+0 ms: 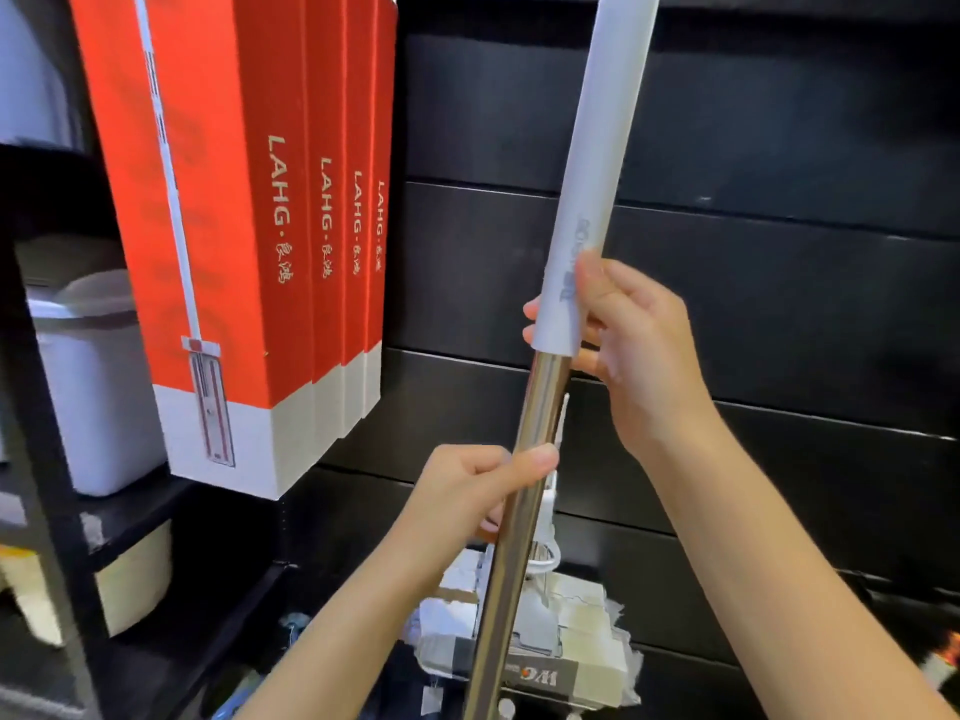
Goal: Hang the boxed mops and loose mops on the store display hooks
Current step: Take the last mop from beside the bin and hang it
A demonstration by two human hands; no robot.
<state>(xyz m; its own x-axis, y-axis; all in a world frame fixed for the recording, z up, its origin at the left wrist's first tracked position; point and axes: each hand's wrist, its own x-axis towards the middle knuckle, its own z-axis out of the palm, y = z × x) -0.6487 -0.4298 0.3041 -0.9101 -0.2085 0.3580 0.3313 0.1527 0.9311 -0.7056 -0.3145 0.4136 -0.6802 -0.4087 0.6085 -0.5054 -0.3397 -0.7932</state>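
Mop pole (524,459) top cropped, left hand (467,491) and right hand (623,350) gripping it, mop head (571,641) blurred.

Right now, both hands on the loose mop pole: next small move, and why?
Probably lift the mop straight up toward the wall. The right hand grips the grey sleeve, the left hand the steel shaft; its top runs out of frame, no hook visible, and the red boxes already hang alongside.
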